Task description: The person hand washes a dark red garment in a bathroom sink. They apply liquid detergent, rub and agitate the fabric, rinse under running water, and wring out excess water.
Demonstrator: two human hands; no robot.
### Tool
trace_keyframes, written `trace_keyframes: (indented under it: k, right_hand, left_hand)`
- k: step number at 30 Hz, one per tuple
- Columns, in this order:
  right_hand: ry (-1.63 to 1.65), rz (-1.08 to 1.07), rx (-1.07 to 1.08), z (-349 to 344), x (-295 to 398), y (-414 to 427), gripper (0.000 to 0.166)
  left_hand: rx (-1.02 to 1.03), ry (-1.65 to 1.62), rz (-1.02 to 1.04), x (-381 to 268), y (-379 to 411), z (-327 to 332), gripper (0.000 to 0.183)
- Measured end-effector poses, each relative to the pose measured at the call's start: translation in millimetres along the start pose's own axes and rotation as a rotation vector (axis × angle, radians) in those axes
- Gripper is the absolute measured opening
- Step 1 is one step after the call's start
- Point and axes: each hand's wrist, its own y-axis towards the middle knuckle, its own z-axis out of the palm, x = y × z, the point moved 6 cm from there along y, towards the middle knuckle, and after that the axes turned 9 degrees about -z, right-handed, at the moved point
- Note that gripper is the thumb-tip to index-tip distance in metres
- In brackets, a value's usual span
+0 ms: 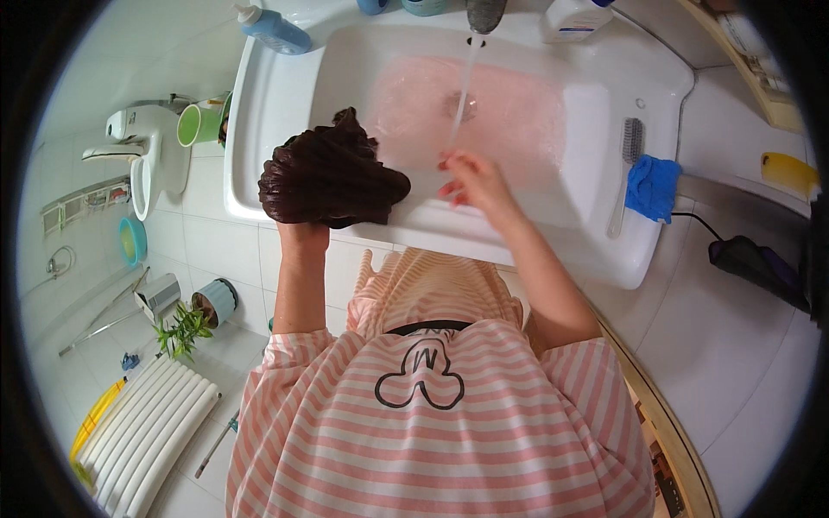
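A wet, dark brown bundle of cloth [330, 178] rests over my left hand [306, 234], which it covers except for the part near the wrist; how the fingers lie is hidden. My right hand [469, 181] is held over the front of the white sink [427, 210], its fingers apart and slightly bent, with nothing in them. Water [464, 97] runs from the faucet [486, 14] just beyond that hand. Pinkish water [518, 116] lies in the basin around the drain [461, 105].
A blue pump bottle [278, 32] lies tilted at the sink's back left corner, and a white bottle [573, 19] is at the back right. On the right ledge are a clear-handled brush [630, 142] and a blue cloth [651, 188]. A black cord [699, 220] hangs beyond.
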Motion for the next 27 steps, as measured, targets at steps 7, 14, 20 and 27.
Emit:
trace_keyframes:
  k: [7,14,20,27]
  right_hand:
    - [-0.472,-0.757,-0.539,-69,130,26,0.022]
    - [-1.161,-1.359,-0.606,-22,288,47,0.028]
    - [-1.323,-1.348,-0.542,-20,254,45,0.034]
    - [-1.077,-0.743,-0.311,-57,43,63,0.017]
  left_hand:
    - [-0.124,0.023,0.065,13,-7,-23,0.029]
    - [-0.08,-0.005,0.043,18,-1,-30,0.026]
    - [-0.113,-0.087,-0.007,21,-5,-30,0.026]
    - [-0.119,-0.106,-0.056,33,-10,-44,0.027]
